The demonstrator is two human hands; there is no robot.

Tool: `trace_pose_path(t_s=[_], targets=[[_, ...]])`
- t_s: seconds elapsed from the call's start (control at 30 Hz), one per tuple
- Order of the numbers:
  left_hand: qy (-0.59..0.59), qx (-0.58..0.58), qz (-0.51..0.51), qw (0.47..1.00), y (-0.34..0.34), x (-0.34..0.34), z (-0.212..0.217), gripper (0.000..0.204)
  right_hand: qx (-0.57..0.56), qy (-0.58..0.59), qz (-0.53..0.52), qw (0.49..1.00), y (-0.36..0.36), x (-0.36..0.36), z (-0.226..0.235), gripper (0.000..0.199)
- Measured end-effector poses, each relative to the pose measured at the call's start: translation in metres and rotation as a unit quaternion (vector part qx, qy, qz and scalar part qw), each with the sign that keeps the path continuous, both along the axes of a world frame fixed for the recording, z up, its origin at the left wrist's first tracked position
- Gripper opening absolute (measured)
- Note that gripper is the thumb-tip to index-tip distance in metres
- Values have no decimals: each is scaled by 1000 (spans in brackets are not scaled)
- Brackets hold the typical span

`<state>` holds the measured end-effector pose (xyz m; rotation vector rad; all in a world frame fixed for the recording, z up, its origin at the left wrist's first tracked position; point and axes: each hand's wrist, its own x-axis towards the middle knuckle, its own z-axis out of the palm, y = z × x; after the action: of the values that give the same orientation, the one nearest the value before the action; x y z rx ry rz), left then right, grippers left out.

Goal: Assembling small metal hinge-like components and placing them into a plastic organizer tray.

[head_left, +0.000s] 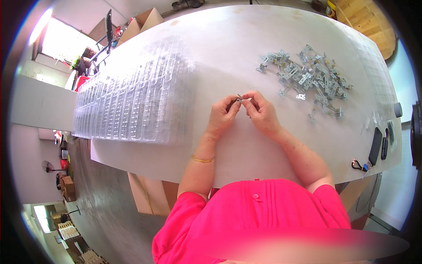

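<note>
My left hand (223, 115) and my right hand (261, 110) meet over the middle of the white table (220, 48). Together they pinch one small grey metal part (239, 97) between the fingertips. A loose pile of similar small metal brackets (307, 79) lies on the table to the right of my hands, a short reach away. To the left of my hands stands a stack of clear plastic compartment trays (132, 101). A gold bangle (202, 159) sits on my left wrist.
A dark phone (375, 145), another dark slim object and a key bunch (359, 166) lie near the table's right front corner. More clear trays (373, 70) rest along the right edge. Cardboard boxes (147, 18) stand at the far left end and under the table.
</note>
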<state>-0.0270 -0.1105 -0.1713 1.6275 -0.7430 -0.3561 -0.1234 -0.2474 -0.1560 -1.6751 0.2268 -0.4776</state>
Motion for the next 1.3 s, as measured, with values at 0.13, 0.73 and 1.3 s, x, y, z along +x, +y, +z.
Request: trace_pose_path(t_s=[0.13, 0.73, 1.3], targets=[[-22, 25, -5, 999, -2, -3, 2, 15, -84, 14, -49, 995, -1, 0, -4, 12], [289, -167, -14, 943, 4, 6, 12, 18, -3, -36, -61, 998, -3, 3, -1, 7], [245, -139, -26, 959, 5, 4, 10, 18, -62, -8, -67, 996, -5, 1, 3, 10]])
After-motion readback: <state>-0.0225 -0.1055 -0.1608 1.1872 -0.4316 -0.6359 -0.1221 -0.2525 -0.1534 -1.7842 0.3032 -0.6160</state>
